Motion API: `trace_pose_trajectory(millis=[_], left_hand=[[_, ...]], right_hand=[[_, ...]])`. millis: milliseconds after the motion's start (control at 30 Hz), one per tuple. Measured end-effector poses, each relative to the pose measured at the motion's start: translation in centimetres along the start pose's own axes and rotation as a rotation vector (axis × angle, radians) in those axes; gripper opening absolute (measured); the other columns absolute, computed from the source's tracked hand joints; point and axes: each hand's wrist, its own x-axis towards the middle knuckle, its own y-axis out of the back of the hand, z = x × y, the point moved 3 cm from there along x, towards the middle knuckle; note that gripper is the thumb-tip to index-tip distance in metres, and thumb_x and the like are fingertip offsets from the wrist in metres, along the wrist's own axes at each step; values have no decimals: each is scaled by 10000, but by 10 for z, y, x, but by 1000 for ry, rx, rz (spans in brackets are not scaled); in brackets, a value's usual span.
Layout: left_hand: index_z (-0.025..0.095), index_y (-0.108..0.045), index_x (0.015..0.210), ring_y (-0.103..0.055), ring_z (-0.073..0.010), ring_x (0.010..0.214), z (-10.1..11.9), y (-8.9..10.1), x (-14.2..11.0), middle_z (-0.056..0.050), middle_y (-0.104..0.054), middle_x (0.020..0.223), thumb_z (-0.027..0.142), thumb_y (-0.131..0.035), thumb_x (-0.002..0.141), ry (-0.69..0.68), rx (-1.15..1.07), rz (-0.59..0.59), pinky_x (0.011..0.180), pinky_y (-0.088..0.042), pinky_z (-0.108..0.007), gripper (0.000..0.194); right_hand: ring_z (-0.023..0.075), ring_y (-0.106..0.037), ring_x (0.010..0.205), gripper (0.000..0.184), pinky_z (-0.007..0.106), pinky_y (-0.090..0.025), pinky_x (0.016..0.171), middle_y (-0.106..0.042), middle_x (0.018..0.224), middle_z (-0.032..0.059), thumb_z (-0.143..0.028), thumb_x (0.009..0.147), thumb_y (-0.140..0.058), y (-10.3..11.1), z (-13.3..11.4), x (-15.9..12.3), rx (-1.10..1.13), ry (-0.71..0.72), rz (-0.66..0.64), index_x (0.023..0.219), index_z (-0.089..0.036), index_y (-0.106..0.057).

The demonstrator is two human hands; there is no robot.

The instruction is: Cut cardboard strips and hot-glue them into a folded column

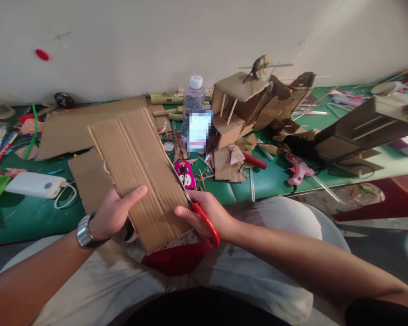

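Brown cardboard [139, 167] is pinched in my left grip [111, 213]; at the cardboard's right edge, my right grip [212, 213] clasps red-handled scissors [201, 213]; beyond the cardboard stands a bottle [193, 97].

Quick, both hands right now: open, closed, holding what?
Left hand: closed on the cardboard piece, thumb on its upper face.
Right hand: closed on the red-handled scissors, blades at the cardboard's edge.

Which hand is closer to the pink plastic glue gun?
Right. The right hand, holding red-handled metal scissors, is left of the pink plastic glue gun; the left hand, gripping flat brown cardboard, is farther left.
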Motion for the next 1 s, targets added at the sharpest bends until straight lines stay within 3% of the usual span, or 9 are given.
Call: trace_pose_trajectory(millis=[100, 267, 500, 800, 1000], left_hand=[[135, -758, 1206, -686, -377, 1260, 4, -3, -2, -136, -792, 1224, 583, -847, 750, -15, 57, -10, 1114, -544, -466, 645], [150, -749, 1243, -710, -393, 1212, 5, -11, -6, -147, -804, 1184, 620, -811, 765, -16, 93, -130, 1066, -573, -501, 674], [140, -725, 1287, -692, -380, 1249, 3, -11, -9, -144, -812, 1144, 572, -800, 800, -53, 100, -166, 1104, -545, -514, 655], [135, -716, 1294, -696, -382, 1242, 2, -13, -9, -155, -787, 1228, 600, -817, 767, -25, 69, -114, 1084, -562, -495, 710], [139, -716, 1302, -686, -389, 1256, 3, -12, -10, -155, -792, 1212, 597, -800, 786, -46, 101, -114, 1098, -549, -509, 695]], right_hand=[[138, -441, 681, 669, 247, -360, 593, -528, 715, -15, -833, 856, -578, 1, -2, -1, -7, 18, -2, 845, -165, -614], [151, -493, 694, 581, 261, -409, 636, -589, 748, -1, -747, 941, -542, 3, -5, -4, -37, 55, -35, 910, -173, -621], [138, -512, 662, 472, 252, -369, 604, -575, 723, -16, -648, 979, -556, 3, -4, -4, -110, 54, -13, 864, -190, -567], [138, -475, 661, 623, 260, -356, 603, -539, 699, -16, -792, 901, -552, 2, -2, -1, -96, 13, 40, 781, -181, -570], [145, -500, 698, 540, 259, -385, 627, -585, 761, -2, -697, 969, -536, 0, -3, -2, -53, 54, 30, 840, -176, -603]])
